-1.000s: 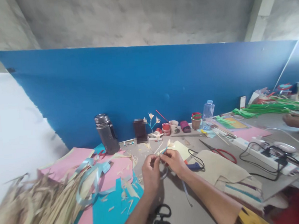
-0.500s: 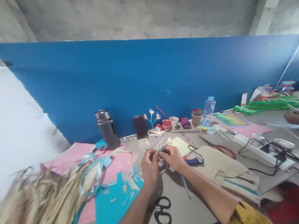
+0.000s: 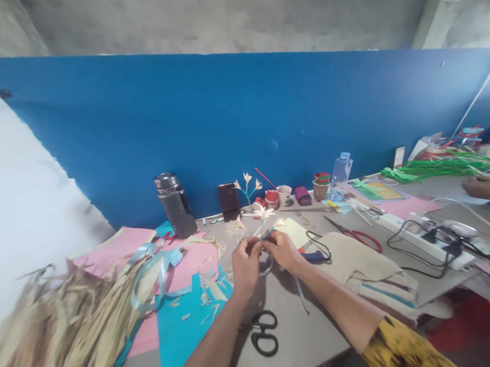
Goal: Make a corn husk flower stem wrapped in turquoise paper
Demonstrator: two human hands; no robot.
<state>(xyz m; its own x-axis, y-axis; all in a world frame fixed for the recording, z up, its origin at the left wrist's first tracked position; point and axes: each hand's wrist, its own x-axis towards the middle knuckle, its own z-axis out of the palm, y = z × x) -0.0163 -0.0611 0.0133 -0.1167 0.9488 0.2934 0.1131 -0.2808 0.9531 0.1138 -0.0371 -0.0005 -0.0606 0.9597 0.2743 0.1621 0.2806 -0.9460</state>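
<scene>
Cream handmade flowers point(image 3: 264, 212) on thin stems rise from between my two hands, above the table's middle. My left hand point(image 3: 245, 265) is closed, its thumb and fingertips pinching the stems low down. Fingertip to fingertip with it, my right hand point(image 3: 285, 251) pinches a narrow blue ribbon point(image 3: 268, 233) against the stems. A greyish loop point(image 3: 266, 268) hangs just below the fingers, and a pale strip point(image 3: 301, 298) trails under my right wrist. Black-handled scissors point(image 3: 265, 333) lie nearer me, their blades partly hidden by my left forearm.
Dry corn husks point(image 3: 70, 333) and blue sheets point(image 3: 184, 329) with scraps spread at left. Behind stand a flask point(image 3: 174, 206), a phone point(image 3: 229, 201), a blue-stemmed flower spray point(image 3: 247, 188) and a bottle point(image 3: 341, 176). Red-handled scissors point(image 3: 359, 236), a cloth point(image 3: 353, 260), a power strip point(image 3: 401, 233) and another person's hand point(image 3: 485, 188) are right.
The flowers between my hands stand a little higher and show more fully. Both hands keep their pinch at nearly the same place; the whole view has shifted slightly.
</scene>
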